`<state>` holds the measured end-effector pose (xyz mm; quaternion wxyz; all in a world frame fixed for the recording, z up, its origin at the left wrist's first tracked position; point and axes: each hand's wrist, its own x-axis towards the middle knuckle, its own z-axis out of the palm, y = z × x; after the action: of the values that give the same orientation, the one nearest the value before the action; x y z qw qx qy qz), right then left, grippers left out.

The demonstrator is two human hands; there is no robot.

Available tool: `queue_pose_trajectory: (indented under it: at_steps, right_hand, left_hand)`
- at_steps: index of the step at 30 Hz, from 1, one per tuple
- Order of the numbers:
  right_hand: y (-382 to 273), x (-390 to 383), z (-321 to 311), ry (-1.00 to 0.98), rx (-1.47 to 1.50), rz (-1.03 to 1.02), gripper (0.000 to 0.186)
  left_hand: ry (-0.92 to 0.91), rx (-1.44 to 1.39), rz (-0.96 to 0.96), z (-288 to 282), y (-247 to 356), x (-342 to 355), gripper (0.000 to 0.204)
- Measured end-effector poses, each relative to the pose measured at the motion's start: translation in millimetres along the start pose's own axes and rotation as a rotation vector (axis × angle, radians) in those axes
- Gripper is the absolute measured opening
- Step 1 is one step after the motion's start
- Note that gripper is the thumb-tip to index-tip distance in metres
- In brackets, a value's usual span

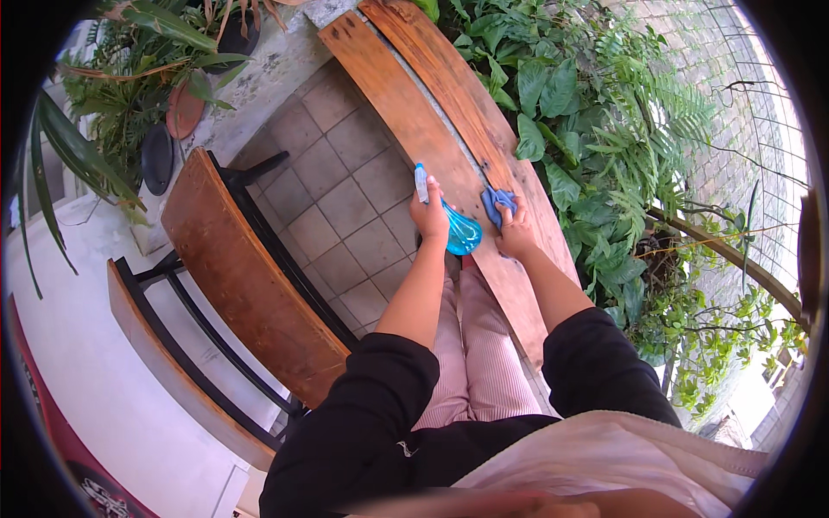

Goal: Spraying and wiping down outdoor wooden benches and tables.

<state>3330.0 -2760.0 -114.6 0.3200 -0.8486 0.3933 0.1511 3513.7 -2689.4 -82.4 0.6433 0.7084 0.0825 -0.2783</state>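
My left hand point(431, 216) is closed round the neck of a spray bottle point(462, 233) with a clear blue body and a pale trigger head. The bottle tilts, its body pointing toward the wooden plank bench point(406, 91). On the bench top my right hand point(516, 231) presses a bunched blue cloth point(498, 204), the fingers curled over it. The cloth lies across the gap between two planks. Part of it is hidden under my fingers.
A brown wooden table point(246, 276) with a black metal frame stands on the left, a matching bench point(190, 371) beyond it. Grey floor tiles point(350, 207) lie between table and plank bench. Leafy plants point(587, 164) crowd the bench's right edge. Potted plants point(129, 95) stand at the far left.
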Motion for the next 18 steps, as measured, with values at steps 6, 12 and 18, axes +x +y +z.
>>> queue_pose_trajectory:
  at_steps: [6,12,18]
  right_hand:
    - [0.6,-4.1,-3.7,0.071,0.022,-0.012,0.078]
    - [0.8,-36.2,7.9,0.187,0.116,0.026,0.075]
    - [3.0,-118.7,44.1,0.218,0.196,0.117,0.071]
  left_hand:
    - [-0.173,0.253,0.078,0.2,8.3,-6.8,0.044]
    - [-0.357,0.154,0.216,16.1,5.8,-11.3,0.045]
    - [-0.350,0.260,-0.041,16.8,2.8,-24.6,0.048]
